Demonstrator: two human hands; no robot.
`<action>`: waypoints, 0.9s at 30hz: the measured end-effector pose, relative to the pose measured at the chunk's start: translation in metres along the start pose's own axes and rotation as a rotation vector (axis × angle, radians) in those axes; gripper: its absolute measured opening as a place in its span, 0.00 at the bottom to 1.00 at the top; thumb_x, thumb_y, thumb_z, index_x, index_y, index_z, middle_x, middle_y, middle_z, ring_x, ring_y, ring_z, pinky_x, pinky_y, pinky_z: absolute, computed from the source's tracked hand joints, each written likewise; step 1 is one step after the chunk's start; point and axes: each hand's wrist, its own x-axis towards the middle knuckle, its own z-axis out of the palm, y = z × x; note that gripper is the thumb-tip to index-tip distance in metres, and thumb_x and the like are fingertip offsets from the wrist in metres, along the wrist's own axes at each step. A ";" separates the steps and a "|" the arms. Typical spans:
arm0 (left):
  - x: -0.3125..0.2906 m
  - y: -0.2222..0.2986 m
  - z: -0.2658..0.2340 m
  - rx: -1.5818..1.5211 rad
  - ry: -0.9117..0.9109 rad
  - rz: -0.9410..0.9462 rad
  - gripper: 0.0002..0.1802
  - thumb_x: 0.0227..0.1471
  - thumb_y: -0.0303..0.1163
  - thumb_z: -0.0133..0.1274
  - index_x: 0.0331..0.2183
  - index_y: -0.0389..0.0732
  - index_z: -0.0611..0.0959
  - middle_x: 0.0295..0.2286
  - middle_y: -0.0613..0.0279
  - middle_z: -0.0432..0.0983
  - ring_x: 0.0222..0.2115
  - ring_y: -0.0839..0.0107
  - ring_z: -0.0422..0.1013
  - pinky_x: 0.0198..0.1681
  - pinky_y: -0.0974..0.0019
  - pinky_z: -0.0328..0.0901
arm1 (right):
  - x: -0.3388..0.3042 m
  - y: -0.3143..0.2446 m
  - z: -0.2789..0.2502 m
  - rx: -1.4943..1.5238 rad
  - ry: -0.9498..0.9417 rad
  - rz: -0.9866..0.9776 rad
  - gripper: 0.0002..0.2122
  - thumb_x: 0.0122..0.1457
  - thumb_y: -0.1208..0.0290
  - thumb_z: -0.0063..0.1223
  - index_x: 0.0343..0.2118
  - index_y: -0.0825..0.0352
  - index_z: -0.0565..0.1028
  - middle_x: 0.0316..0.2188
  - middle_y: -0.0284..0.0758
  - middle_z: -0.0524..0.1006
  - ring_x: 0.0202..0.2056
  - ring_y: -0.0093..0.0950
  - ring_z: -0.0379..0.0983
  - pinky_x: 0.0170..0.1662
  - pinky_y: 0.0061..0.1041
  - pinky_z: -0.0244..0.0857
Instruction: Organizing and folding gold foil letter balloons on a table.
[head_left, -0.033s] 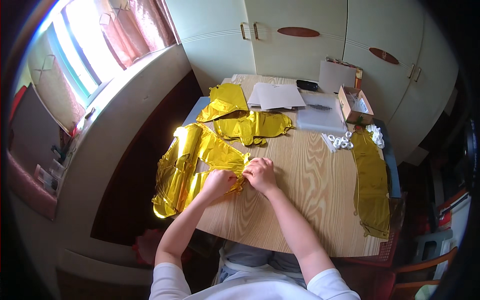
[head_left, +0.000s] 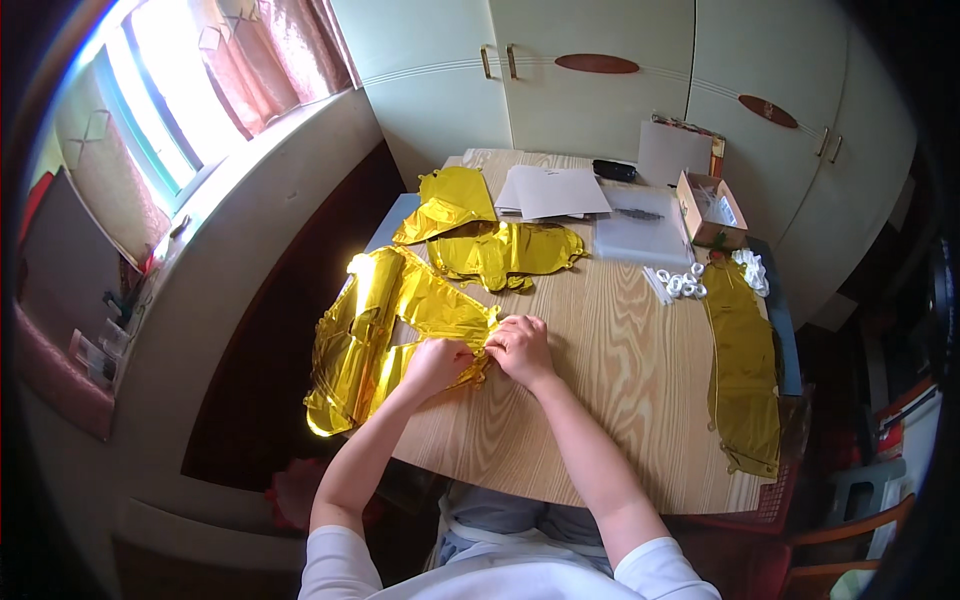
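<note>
Two hands: the left hand (head_left: 437, 366) and the right hand (head_left: 520, 350) are held close together, both curled closed on the right edge of the gold foil (head_left: 437, 303); what exactly is pinched between the fingertips is covered and cannot be told.
Gold foil position: it is spread over the left front of the worktop (head_left: 600, 390), crinkled, with bare wood showing through a gap in it.
Pinch: small tabs line the edge, so the grip is best kept light and taken with the fingertips; thin film could be creased or torn by a hard tug.
Layers: if two are to be parted, they are probably best rubbed and peeled gradually, with one side held steady.
Support: the foil is best left resting on the wood, so that no strain is put on the worked edge.
Far pieces: a folded foil piece (head_left: 455, 205) and a wider foil piece (head_left: 510, 250) are laid beyond.
Right side: a long foil strip (head_left: 742, 370) is placed near white ribbon rolls (head_left: 685, 286), well apart from the hands.
</note>
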 end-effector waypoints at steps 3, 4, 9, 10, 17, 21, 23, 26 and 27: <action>0.002 -0.002 -0.003 -0.190 -0.016 -0.093 0.08 0.42 0.34 0.58 0.26 0.41 0.84 0.22 0.55 0.78 0.24 0.59 0.76 0.30 0.60 0.69 | 0.000 -0.001 0.000 -0.001 0.037 0.027 0.06 0.44 0.63 0.62 0.26 0.54 0.79 0.32 0.23 0.75 0.44 0.24 0.68 0.53 0.35 0.52; 0.002 -0.003 -0.003 -0.215 -0.017 -0.108 0.08 0.41 0.34 0.60 0.25 0.41 0.84 0.22 0.55 0.78 0.24 0.61 0.75 0.29 0.62 0.69 | 0.001 -0.003 0.000 -0.002 0.039 0.044 0.06 0.44 0.63 0.63 0.26 0.53 0.79 0.33 0.23 0.75 0.44 0.24 0.67 0.53 0.35 0.52; 0.004 -0.008 -0.001 -0.377 -0.061 -0.236 0.10 0.37 0.32 0.65 0.21 0.38 0.82 0.19 0.61 0.78 0.19 0.75 0.72 0.25 0.69 0.66 | 0.001 -0.005 -0.005 0.017 0.027 0.014 0.06 0.42 0.64 0.64 0.26 0.52 0.79 0.32 0.23 0.72 0.44 0.25 0.66 0.51 0.34 0.53; 0.005 -0.009 0.000 -0.408 -0.072 -0.251 0.10 0.38 0.32 0.66 0.20 0.37 0.81 0.18 0.63 0.76 0.19 0.77 0.70 0.24 0.70 0.64 | 0.000 -0.005 -0.006 0.016 0.011 -0.001 0.06 0.42 0.64 0.63 0.25 0.52 0.79 0.32 0.23 0.71 0.43 0.26 0.66 0.51 0.34 0.53; 0.004 -0.022 0.008 -0.772 -0.084 -0.303 0.14 0.42 0.31 0.65 0.19 0.40 0.75 0.13 0.71 0.68 0.13 0.85 0.60 0.14 0.77 0.53 | 0.000 -0.008 -0.009 0.032 0.011 -0.041 0.05 0.41 0.67 0.62 0.25 0.52 0.79 0.32 0.22 0.71 0.42 0.26 0.65 0.48 0.34 0.54; 0.002 -0.023 -0.001 -1.055 -0.148 -0.445 0.14 0.45 0.32 0.64 0.20 0.42 0.74 0.13 0.73 0.65 0.10 0.86 0.57 0.11 0.77 0.49 | 0.001 -0.007 -0.011 0.046 0.011 -0.059 0.05 0.41 0.67 0.62 0.24 0.52 0.78 0.31 0.22 0.71 0.42 0.26 0.65 0.48 0.34 0.54; 0.004 -0.025 -0.002 -1.068 -0.129 -0.465 0.12 0.46 0.31 0.63 0.21 0.41 0.74 0.13 0.74 0.65 0.10 0.86 0.57 0.11 0.77 0.48 | 0.001 -0.007 -0.012 0.052 -0.005 -0.065 0.04 0.42 0.68 0.61 0.23 0.52 0.78 0.31 0.23 0.70 0.42 0.27 0.65 0.48 0.34 0.54; 0.008 -0.027 -0.003 -0.936 -0.066 -0.432 0.11 0.46 0.31 0.62 0.23 0.39 0.75 0.14 0.73 0.67 0.12 0.84 0.60 0.13 0.77 0.52 | 0.000 -0.007 -0.011 0.004 -0.032 -0.056 0.04 0.43 0.68 0.61 0.24 0.53 0.77 0.32 0.23 0.70 0.42 0.27 0.65 0.48 0.34 0.54; 0.008 -0.028 -0.004 -0.864 -0.036 -0.412 0.10 0.47 0.31 0.62 0.24 0.38 0.76 0.15 0.72 0.68 0.13 0.84 0.62 0.14 0.77 0.55 | 0.000 -0.009 -0.011 -0.004 -0.048 -0.051 0.05 0.43 0.69 0.60 0.25 0.53 0.77 0.32 0.23 0.70 0.42 0.28 0.64 0.49 0.34 0.54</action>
